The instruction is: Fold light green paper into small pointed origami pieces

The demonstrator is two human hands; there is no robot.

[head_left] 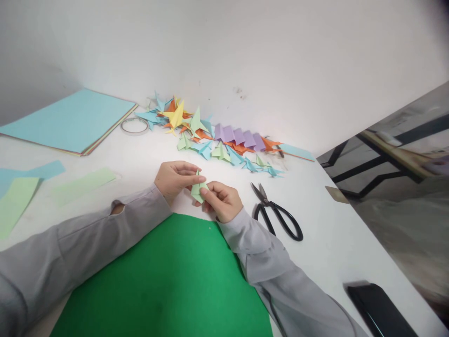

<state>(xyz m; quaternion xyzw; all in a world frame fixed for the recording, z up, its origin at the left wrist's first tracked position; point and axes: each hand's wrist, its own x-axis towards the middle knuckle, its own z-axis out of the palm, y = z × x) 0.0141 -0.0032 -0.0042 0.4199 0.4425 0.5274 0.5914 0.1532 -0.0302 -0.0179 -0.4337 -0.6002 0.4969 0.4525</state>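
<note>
we hold a small folded light green paper (197, 193) in both hands, over the white table (326, 252), just beyond the far edge of a large green sheet (157, 276).

left hand (177, 180): thumb and index finger closed in a pinch on the upper part of the fold.
right hand (223, 201): thumb pressed on the lower right of the fold, fingers bent behind it; closed on the paper. we cannot tell how the hidden fingertips sit.

surroundings: we note black-handled scissors (268, 203) to the right of the right hand, blades slightly parted and pointing away from us. folded paper shapes (177, 114) in yellow, orange, blue and green lie crowded along the wall, with a purple pleated strip (240, 137) among them. to their left we record a tape roll (135, 134) beside a paper stack (73, 121), blue on top. nearer, at left, lie a pale green strip (84, 187) and 2 overlapping cut pieces (17, 201), blue and green. a black phone (380, 309) lies at lower right.
</note>
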